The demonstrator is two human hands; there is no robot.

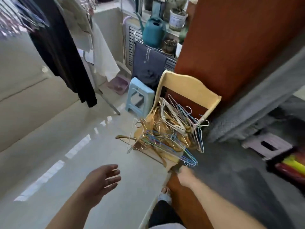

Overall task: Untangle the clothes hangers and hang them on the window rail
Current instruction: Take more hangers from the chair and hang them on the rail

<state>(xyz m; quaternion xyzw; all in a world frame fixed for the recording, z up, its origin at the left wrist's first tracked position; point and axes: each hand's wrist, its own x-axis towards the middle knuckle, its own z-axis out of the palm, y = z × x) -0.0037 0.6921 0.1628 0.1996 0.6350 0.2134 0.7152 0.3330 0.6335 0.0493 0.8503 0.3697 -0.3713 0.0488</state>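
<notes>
Head camera looks down on both bare arms reaching forward over a glossy pale tiled floor point(69, 142). At about 7 o'clock the left hand point(100, 182) hovers palm turned inward, fingers spread and loosely curled, holding nothing. At about 5 o'clock the right hand point(183, 175) stretches toward the near corner of a wooden chair point(189, 86); it is blurred and partly hidden by the chair edge, so whether its fingers grip anything cannot be told.

A tangled heap of hangers point(170, 131), wire ones in blue, green, white and gold, fills the chair seat just right of centre, with some spilling over the front edge. A light blue plastic stool point(137, 95) stands just beside the chair at its 10 o'clock. A dark garment point(61, 52) hangs at 10 o'clock, near a white cloth point(105, 58). At 12 o'clock a teal watering can point(153, 33) sits near potted plants point(177, 19). A reddish-brown panel point(231, 47) rises at 1 o'clock behind the chair.
</notes>
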